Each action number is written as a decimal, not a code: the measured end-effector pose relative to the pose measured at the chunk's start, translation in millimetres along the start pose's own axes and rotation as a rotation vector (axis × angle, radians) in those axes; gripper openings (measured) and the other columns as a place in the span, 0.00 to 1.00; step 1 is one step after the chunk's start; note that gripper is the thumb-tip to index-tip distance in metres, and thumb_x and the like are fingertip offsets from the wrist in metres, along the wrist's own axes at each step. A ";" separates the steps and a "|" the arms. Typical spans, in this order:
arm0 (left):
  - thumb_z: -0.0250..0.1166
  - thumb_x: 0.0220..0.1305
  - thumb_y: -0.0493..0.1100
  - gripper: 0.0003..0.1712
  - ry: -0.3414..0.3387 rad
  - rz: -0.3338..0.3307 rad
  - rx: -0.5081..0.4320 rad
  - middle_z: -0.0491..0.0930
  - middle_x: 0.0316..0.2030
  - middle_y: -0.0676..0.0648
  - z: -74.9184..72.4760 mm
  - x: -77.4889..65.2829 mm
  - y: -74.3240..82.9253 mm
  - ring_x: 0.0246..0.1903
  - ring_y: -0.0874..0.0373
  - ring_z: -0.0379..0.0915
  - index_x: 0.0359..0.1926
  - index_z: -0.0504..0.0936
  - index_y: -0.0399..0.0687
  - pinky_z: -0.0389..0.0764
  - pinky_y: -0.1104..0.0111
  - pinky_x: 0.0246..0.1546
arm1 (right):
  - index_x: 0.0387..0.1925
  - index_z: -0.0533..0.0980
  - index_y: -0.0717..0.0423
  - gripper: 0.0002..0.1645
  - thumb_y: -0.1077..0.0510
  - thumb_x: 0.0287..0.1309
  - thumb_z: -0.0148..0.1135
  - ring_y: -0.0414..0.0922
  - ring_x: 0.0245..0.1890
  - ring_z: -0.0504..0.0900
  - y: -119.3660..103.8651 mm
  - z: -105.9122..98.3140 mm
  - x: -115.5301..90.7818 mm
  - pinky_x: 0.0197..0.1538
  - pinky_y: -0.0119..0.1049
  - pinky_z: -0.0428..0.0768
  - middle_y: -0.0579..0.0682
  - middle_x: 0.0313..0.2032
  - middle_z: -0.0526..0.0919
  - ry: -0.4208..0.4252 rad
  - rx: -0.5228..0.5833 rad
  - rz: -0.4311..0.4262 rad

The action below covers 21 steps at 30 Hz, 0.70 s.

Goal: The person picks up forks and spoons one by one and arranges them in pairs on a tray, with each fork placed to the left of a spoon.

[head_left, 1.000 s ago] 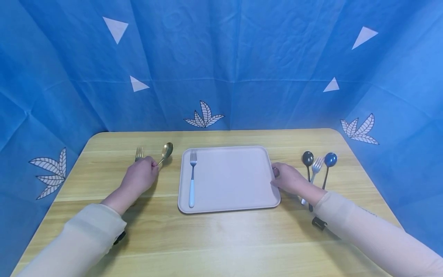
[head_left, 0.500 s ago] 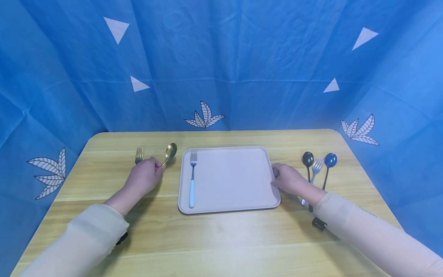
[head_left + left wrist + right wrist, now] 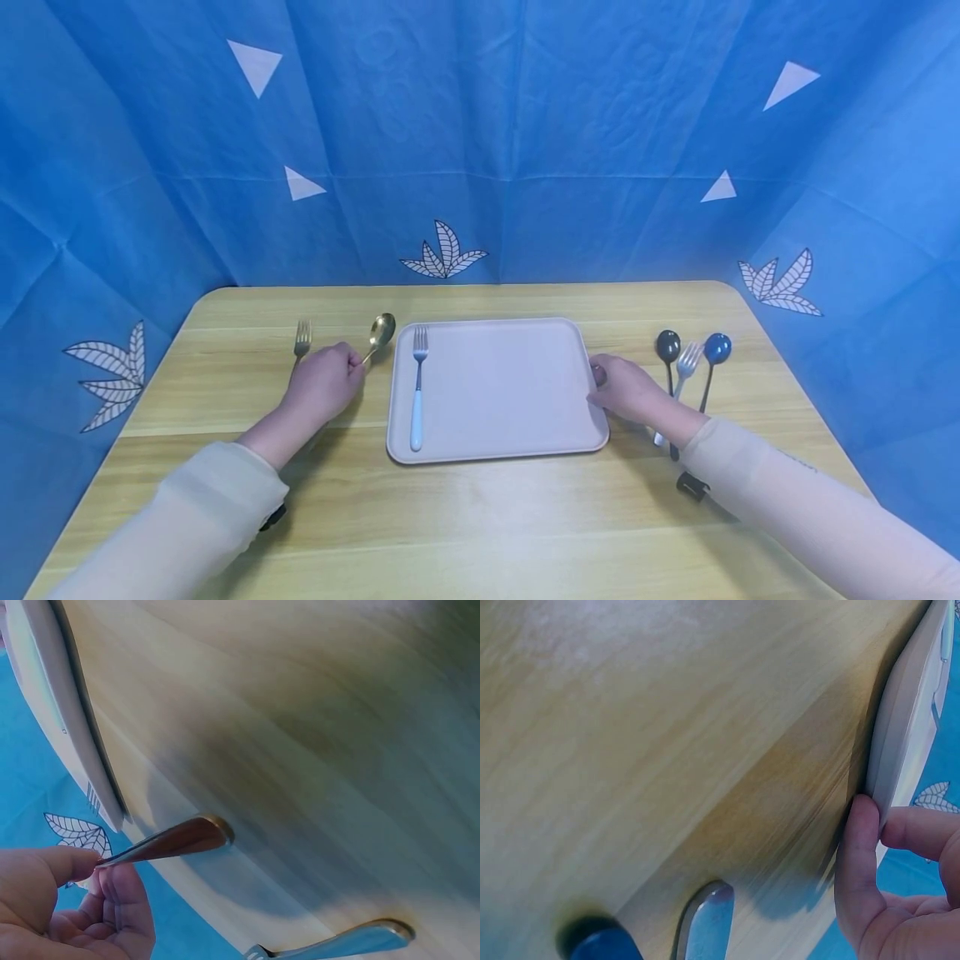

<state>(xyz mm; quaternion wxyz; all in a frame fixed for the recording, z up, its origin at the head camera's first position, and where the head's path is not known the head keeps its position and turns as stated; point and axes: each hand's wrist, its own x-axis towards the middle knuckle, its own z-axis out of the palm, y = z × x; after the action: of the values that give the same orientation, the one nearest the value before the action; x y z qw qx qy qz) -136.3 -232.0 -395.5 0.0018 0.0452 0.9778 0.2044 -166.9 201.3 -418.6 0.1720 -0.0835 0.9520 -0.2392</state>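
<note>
My left hand (image 3: 327, 382) pinches a gold spoon (image 3: 382, 330) by its handle between thumb and fingers. In the left wrist view the spoon's handle end (image 3: 184, 838) sticks out above the table. Just left of that hand lies a gold fork (image 3: 302, 338), its handle partly hidden by the hand. A pale rectangular tray (image 3: 502, 392) lies mid-table, with a blue-handled fork (image 3: 417, 392) along its left side. My right hand (image 3: 624, 387) grips the tray's right edge; in the right wrist view its thumb and finger close on the rim (image 3: 891, 742).
Right of the right hand lie a black spoon (image 3: 668, 346), a silver fork (image 3: 688, 360) and a blue spoon (image 3: 717, 348), partly covered by the right forearm. A blue curtain (image 3: 495, 150) stands behind the wooden table (image 3: 480, 533).
My left hand has moved right with the gold spoon, towards the tray, uncovering more of the gold fork. The right hand and the tray have stayed in place.
</note>
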 end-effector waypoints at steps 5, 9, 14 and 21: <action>0.58 0.69 0.40 0.08 -0.034 -0.024 -0.003 0.77 0.26 0.47 1.4 1.2 4.9 0.26 0.53 0.71 0.35 0.79 0.40 0.72 0.61 0.28 | 0.65 0.65 0.72 0.39 0.65 0.53 0.69 0.51 0.42 0.83 1.3 0.4 -0.1 0.46 0.45 0.82 0.60 0.46 0.83 0.004 -0.001 -0.003; 0.58 0.69 0.40 0.08 -0.057 -0.033 -0.018 0.77 0.27 0.46 2.0 2.1 8.9 0.26 0.53 0.71 0.36 0.79 0.39 0.73 0.61 0.28 | 0.65 0.65 0.73 0.39 0.65 0.53 0.69 0.51 0.41 0.83 1.7 0.5 0.4 0.45 0.45 0.82 0.61 0.46 0.83 0.003 0.007 -0.004; 0.59 0.68 0.39 0.08 -0.061 -0.027 -0.024 0.78 0.27 0.46 4.0 2.8 11.9 0.26 0.53 0.72 0.36 0.79 0.38 0.75 0.60 0.30 | 0.65 0.66 0.72 0.38 0.65 0.53 0.69 0.51 0.42 0.83 1.1 0.0 -0.5 0.46 0.46 0.82 0.60 0.45 0.84 0.004 0.004 -0.005; 0.60 0.67 0.38 0.07 -0.050 -0.006 -0.010 0.77 0.25 0.47 7.7 2.3 14.2 0.25 0.54 0.71 0.33 0.78 0.40 0.73 0.60 0.28 | 0.65 0.66 0.72 0.38 0.65 0.53 0.69 0.52 0.43 0.83 -0.6 -0.8 -1.2 0.47 0.47 0.82 0.60 0.46 0.84 0.004 0.001 -0.002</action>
<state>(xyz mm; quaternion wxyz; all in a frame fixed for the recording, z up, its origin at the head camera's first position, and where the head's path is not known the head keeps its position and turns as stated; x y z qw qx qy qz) -137.1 -215.7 -396.9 0.0272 0.0475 0.9765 0.2083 -166.0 201.5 -417.3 0.1701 -0.0840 0.9521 -0.2398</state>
